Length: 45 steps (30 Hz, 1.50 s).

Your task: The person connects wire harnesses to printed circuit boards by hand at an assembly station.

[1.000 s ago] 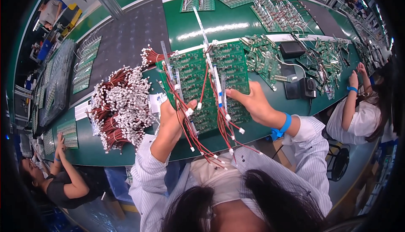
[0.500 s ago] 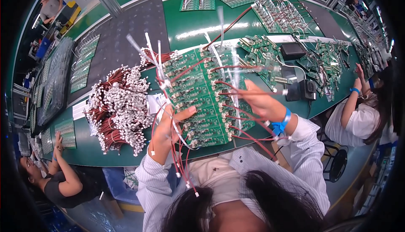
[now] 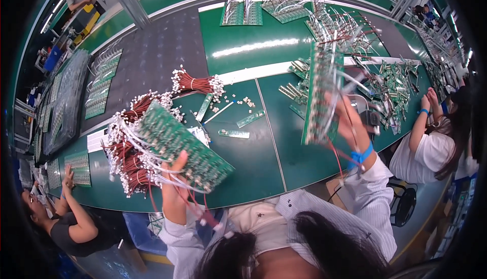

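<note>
Left hand (image 3: 173, 197) and right hand (image 3: 349, 121) hang well apart above the green worktop (image 3: 253, 170). From where I stand, the left pinches a wired panel (image 3: 185, 144) under its thumb; the right grips a steep second board (image 3: 318, 101), fingers blurred. Left of the left hand sit red wire bundles (image 3: 133, 165); between both, small strips (image 3: 251, 118), then tiny connectors (image 3: 248, 102). Handling both boards separately seems the step; next calls for keeping wires untangled.

The left hand (image 3: 175, 190) holds one wired circuit-board panel (image 3: 185, 144), the right hand (image 3: 349, 123) another panel (image 3: 319, 96); between them board strips (image 3: 236, 134) lie on the worktop (image 3: 253, 165), bundled cables (image 3: 133, 166) beside the left hand.
</note>
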Available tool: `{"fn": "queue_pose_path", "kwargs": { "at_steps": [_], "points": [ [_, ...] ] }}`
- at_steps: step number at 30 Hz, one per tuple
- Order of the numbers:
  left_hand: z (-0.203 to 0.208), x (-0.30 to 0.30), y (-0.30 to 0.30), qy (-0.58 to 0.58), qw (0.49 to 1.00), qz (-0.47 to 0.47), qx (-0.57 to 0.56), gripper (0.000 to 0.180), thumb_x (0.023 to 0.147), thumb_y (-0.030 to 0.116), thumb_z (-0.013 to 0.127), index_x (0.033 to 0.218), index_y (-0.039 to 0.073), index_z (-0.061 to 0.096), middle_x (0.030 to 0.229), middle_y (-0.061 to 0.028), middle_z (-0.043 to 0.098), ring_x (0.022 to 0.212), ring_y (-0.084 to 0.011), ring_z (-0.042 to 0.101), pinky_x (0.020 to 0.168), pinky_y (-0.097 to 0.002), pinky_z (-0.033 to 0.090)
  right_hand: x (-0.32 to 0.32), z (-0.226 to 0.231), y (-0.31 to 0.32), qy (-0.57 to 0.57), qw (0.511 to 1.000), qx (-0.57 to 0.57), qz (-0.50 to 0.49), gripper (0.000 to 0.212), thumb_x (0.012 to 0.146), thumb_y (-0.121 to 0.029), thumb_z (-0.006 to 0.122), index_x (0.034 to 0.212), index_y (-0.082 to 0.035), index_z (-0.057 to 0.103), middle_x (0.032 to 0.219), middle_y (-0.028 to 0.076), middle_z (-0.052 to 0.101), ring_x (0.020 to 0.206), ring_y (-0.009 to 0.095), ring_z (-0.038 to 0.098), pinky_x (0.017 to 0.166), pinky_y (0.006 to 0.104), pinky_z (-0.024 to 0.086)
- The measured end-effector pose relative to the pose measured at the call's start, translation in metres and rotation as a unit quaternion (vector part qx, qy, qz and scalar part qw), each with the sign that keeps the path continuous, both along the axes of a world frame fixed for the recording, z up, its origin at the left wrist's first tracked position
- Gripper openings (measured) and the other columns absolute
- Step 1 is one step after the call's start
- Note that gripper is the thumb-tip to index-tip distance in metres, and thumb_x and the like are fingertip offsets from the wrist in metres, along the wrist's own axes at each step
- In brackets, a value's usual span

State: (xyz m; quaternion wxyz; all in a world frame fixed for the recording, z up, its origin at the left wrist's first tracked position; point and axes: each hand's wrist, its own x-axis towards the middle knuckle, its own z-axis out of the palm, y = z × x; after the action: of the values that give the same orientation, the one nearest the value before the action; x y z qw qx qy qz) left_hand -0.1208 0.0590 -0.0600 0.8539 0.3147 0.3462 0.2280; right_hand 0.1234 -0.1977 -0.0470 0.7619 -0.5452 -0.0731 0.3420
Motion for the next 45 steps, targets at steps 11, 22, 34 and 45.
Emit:
{"fn": "queue_pose_path", "kwargs": {
  "at_steps": [11,22,34,45],
  "points": [
    [-0.029,0.026,0.011,-0.1,0.988,-0.117,-0.006,0.02,0.076,0.004,0.054,0.095,0.004,0.048,0.086,-0.0045,0.055,0.078,-0.015,0.055,0.068,-0.0301,0.046,0.165,-0.094,0.153,0.14,0.982,0.015,-0.127,0.018,0.074,-0.002,0.05,0.092,0.001,0.047,0.096,0.014,0.052,0.091,0.027,0.05,0.087,0.0376,0.04],
    [-0.031,0.03,0.012,-0.246,0.962,-0.087,-0.087,0.025,0.078,0.009,0.04,0.099,-0.001,0.049,0.102,-0.0111,0.054,0.095,-0.0247,0.05,0.087,-0.0381,0.036,0.13,-0.088,0.178,0.089,0.992,-0.022,-0.087,0.024,0.077,-0.006,0.047,0.098,0.002,0.044,0.099,0.013,0.049,0.091,0.023,0.048,0.078,0.0326,0.04],
    [-0.026,0.02,-0.022,-0.127,0.978,-0.145,0.083,0.033,0.078,0.005,0.043,0.11,-0.001,0.041,0.106,-0.0077,0.047,0.091,-0.0181,0.047,0.08,-0.0332,0.037,-0.026,0.011,0.095,-0.155,0.948,0.024,0.277,0.035,0.085,-0.027,0.044,0.106,0.001,0.048,0.104,0.01,0.051,0.087,0.018,0.054,0.069,0.0312,0.047],
    [0.023,0.029,-0.056,0.0,0.939,-0.339,0.052,0.048,0.067,0.006,0.054,0.113,-0.005,0.041,0.108,-0.0089,0.05,0.093,-0.0151,0.05,0.082,-0.0245,0.037,-0.022,0.027,0.067,-0.122,0.872,-0.043,0.473,0.03,0.08,-0.023,0.053,0.089,0.005,0.053,0.078,0.011,0.059,0.059,0.02,0.06,0.045,0.0264,0.05]
  ]
}}
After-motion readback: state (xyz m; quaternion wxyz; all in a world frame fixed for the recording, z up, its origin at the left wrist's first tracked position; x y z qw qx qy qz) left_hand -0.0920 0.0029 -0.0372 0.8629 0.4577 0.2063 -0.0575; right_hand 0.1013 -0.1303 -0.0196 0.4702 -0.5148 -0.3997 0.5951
